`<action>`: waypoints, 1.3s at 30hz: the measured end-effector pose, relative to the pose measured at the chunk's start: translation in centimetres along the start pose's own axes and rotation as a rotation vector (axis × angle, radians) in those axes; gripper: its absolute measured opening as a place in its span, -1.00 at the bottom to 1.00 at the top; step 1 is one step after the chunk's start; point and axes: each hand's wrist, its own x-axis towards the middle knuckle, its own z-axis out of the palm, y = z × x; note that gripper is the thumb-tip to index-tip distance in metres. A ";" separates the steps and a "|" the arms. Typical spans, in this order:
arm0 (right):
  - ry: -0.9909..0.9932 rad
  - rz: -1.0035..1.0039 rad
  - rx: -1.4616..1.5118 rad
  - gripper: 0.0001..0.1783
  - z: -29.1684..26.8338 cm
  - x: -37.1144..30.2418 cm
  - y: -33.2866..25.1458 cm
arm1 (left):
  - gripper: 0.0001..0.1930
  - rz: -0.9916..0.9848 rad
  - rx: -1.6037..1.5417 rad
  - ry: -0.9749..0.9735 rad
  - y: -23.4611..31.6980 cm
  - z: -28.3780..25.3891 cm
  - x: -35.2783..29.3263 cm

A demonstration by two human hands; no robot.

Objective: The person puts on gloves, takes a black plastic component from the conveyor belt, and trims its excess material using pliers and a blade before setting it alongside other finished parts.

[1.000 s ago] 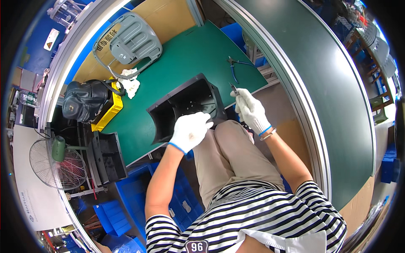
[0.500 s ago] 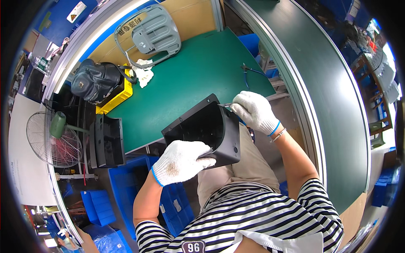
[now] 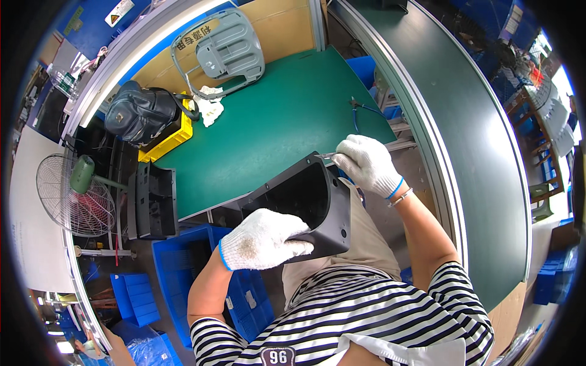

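A black moulded plastic housing (image 3: pixel 337 221) with a curved hollow rests above my lap, tilted, beside the near edge of the green table. My left hand (image 3: pixel 264 240), in a white knitted glove with a dirty patch, grips its near left wall, thumb over the rim. In the gloved fingers of my right hand (image 3: pixel 366 163) is a small thin metal blade-like tool (image 3: pixel 325 156). Its tip lies at the housing's far right corner; the rest is hidden by my fingers. A similar black housing (image 3: pixel 141 204) stands at the table's left end.
The green table (image 3: pixel 268 143) carries blue-handled pliers (image 3: pixel 356 113), a crumpled white cloth (image 3: pixel 210 111) and a grey plastic frame (image 3: pixel 235 52). At its left are a black bag (image 3: pixel 143 113) on a yellow crate (image 3: pixel 165 146) and a fan (image 3: pixel 76 192). Blue bins (image 3: pixel 168 262) stand below; a conveyor (image 3: pixel 464 122) runs along the right.
The housing has tipped a little in my left hand, its far corner now slightly lower in view. My right hand stays by that corner with the tool. The whole view has shifted slightly.
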 end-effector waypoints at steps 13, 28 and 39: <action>-0.223 0.249 0.323 -0.59 0.9 1.0 -2.1 | -0.77 0.053 0.107 0.032 -0.7 1.2 -0.3; -0.319 0.577 -0.062 -0.59 12.4 2.7 9.7 | -0.69 -0.058 0.447 0.230 -9.1 3.0 1.9; -0.250 0.359 -0.474 -0.70 16.0 4.0 13.9 | -0.89 -0.147 0.668 0.257 -19.2 7.4 11.2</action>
